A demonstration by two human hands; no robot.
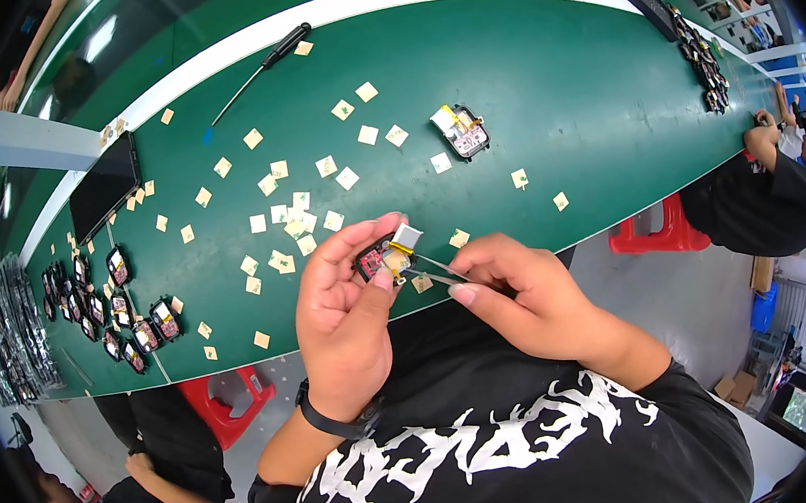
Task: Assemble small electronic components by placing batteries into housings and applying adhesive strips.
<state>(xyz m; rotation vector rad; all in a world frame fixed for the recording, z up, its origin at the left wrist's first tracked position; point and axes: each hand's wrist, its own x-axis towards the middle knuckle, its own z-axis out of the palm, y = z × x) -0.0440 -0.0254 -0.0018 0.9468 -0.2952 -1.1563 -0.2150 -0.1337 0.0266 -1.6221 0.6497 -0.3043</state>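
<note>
My left hand (pixel 344 309) grips a small black device housing (pixel 372 263) by its edges, thumb in front and fingers behind. Inside it shows a reddish circuit board, and a silver battery (pixel 407 239) with a yellow band stands tilted up from it. In my right hand (pixel 518 289) a pair of metal tweezers (pixel 437 273) is pinched, its tips at the housing beside the battery. A second open housing (pixel 461 132) with a board and a silver-and-yellow battery lies farther off on the green table (pixel 560 75).
Many small cream adhesive squares (pixel 326 166) are scattered left and ahead. A screwdriver (pixel 284 47) and a black tablet-like slab (pixel 106 188) lie toward the far edge. Several more housings (pixel 145 335) cluster at left. Co-workers sit on both sides near red stools (pixel 662 229).
</note>
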